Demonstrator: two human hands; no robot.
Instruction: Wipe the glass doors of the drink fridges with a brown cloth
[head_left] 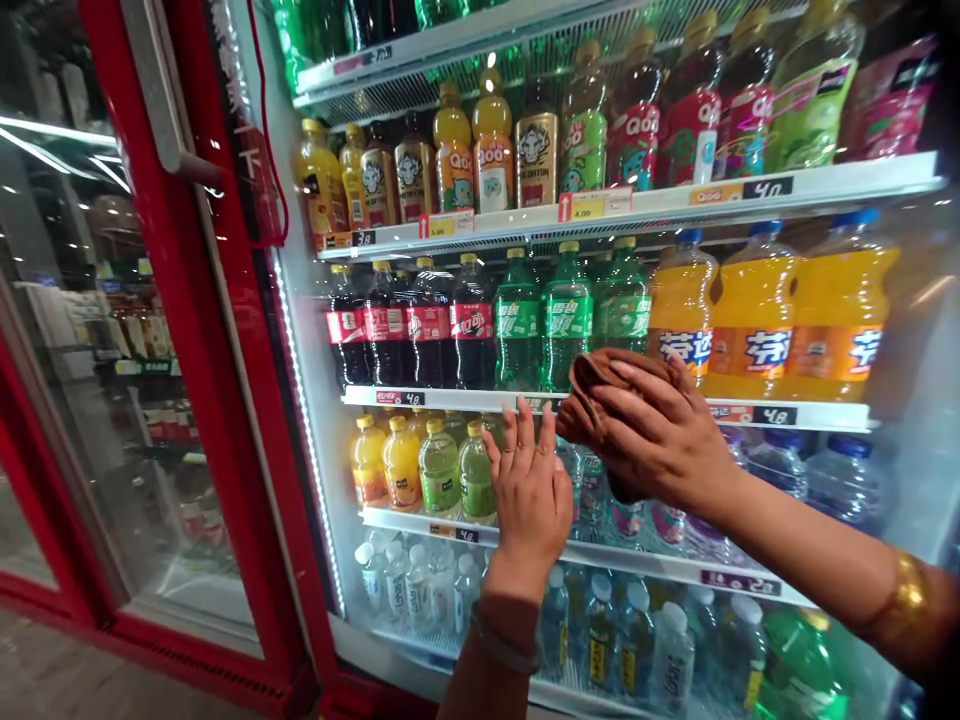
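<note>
My right hand (667, 430) grips a crumpled brown cloth (600, 395), its fingers spread over the folds. The cloth overlaps the shelf edge under the green soda bottles (567, 320) and orange soda bottles (754, 310). To its left, my left hand (531, 490) is raised with fingers stretched upward and nothing in it. Those fingertips are at the price strip (435, 399) of the same shelf; whether they touch it I cannot tell. Beside this hand stand green-labelled juice bottles (439, 470). Both hands hide some bottles behind them.
A red-framed glass door (180, 330) with a metal handle (161, 90) is at the left. Above, a shelf (510, 226) holds juice and gold-labelled bottles. Cola bottles (427, 325) stand left of the green ones. Water bottles (600, 630) fill the bottom.
</note>
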